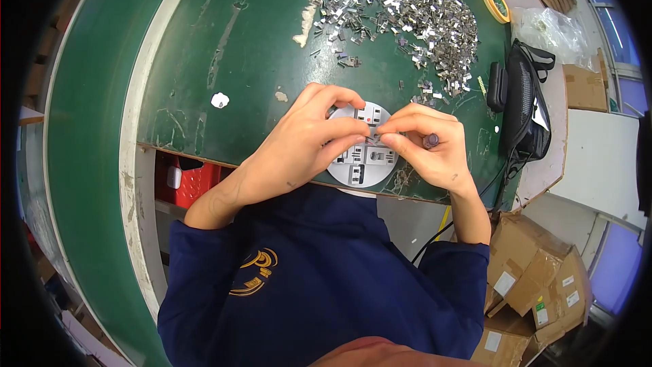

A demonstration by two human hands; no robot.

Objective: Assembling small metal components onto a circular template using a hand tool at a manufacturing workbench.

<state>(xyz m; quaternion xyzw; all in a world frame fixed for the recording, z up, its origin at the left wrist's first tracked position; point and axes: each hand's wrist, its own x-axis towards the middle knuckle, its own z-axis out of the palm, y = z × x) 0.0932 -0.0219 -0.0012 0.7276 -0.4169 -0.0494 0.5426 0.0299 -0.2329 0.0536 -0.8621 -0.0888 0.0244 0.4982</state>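
A round light-grey plate (pixel 370 178) with several small raised fixtures lies at the table's front edge, under both hands. My left hand (pixel 309 129) reaches over its left side, thumb and index finger pinched together near the middle. What they grip is too small to make out. From the right, my right hand (pixel 435 146) meets it there, thumb and index finger also pinched. A dark, round-ended tool handle (pixel 430 141) sticks out of its curled fingers; the tool's other end is hidden. Small metal-and-dark parts (pixel 358 174) sit on the plate.
A big heap of small metal parts (pixel 435 20) covers the green table's (pixel 197 75) far right. A yellow tape roll (pixel 496 5), a black bag (pixel 526 105) and a clear plastic bag (pixel 553 34) lie on the right. Cardboard boxes (pixel 536 265) stand below; a red crate (pixel 193 187) sits under the table.
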